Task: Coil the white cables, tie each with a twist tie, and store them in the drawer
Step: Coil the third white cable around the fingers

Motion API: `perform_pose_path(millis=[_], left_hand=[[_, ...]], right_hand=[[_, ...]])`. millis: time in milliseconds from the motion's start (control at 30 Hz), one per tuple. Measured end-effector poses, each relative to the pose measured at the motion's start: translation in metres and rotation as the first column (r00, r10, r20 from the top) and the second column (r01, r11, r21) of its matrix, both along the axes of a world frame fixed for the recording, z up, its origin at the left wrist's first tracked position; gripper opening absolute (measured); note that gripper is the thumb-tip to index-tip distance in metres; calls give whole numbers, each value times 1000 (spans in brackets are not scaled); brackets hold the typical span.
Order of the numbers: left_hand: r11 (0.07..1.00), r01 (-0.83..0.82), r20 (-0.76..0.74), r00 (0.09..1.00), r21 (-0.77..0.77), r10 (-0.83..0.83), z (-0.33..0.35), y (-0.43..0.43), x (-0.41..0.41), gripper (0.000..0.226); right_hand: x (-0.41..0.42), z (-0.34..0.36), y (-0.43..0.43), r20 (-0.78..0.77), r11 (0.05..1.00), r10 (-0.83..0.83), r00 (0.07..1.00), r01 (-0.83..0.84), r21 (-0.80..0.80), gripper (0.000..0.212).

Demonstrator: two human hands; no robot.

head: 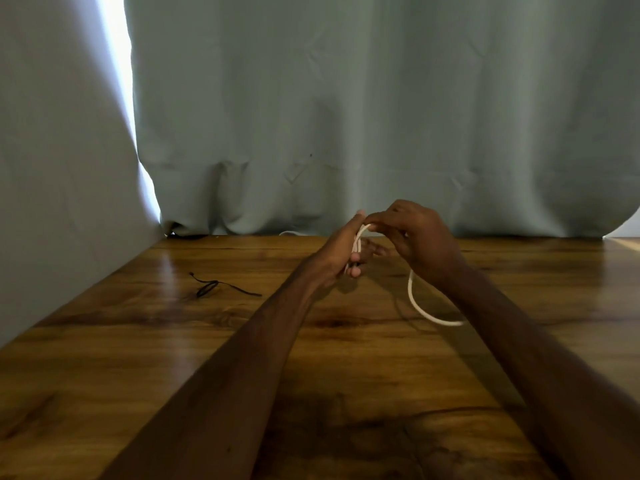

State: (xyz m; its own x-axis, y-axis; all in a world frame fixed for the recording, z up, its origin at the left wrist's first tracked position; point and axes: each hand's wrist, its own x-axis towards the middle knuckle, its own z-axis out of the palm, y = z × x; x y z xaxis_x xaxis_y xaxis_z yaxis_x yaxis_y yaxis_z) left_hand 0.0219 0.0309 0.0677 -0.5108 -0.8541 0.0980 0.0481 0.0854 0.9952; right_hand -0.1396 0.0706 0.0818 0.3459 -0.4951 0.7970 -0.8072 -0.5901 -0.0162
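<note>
Forearms, two, bare: reach from the near edge out over the bench, meeting at mid-depth.

Bench (pixel 138 341): wood, warm brown, dark flowing grain, glossy finish with pale streaks of reflected light.

Left grip (pixel 341 252): clenched round a small bundle of cable loops, fingers curled beneath, thumb up.

Right grip (pixel 420 237): fingertips pinching the cable at the top of the bundle, just beside the left thumb.

White cable (pixel 417 308): round, smooth, cream-white cord. The loops stand upright inside the left grip. A free length drops from under the right grip, sweeps in a slack curve towards the bench and passes out of sight behind the right forearm.

Black twist tie (pixel 211 288): thin, flat, one narrow loop at its middle with two straight tails. It lies on the bench well apart from both grips, to the left.

Curtain (pixel 346 98): grey-green cloth, soft folds, hanging to the bench's far edge.
</note>
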Motion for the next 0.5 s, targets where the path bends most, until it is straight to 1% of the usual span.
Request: perform_pose_path(millis=[33,100,133,200,267,333,400,500], left_hand=[[999,37,7,999,25,-37,1,2,0,60],[989,132,66,989,65,-136,2,6,1,72],[980,183,91,978,83,-190,3,9,1,73],[958,274,108,953,90,-283,7,17,-2,67],[944,321,82,941,79,-327,11,24,-8,57],[949,305,18,951,84,-307,16,28,-14,50],[965,246,-9,969,87,-246,17,29,-15,48],[980,175,28,984,92,-178,17,28,-14,48]], right_hand=[[-4,0,-2,11,1000,-17,1000,18,-22,23],[-15,0,-3,64,999,-35,997,37,-36,29],[-20,-1,-3,85,998,-43,995,46,-31,32],[-27,-3,-3,89,999,-49,995,49,-1,33],[-29,-6,-2,96,999,-21,995,17,37,31],[-28,-7,-1,131,997,-2,991,-8,79,36],[-28,-7,-1,149,993,-13,989,-4,114,38],[-28,-2,0,104,998,-49,993,44,52,29]])
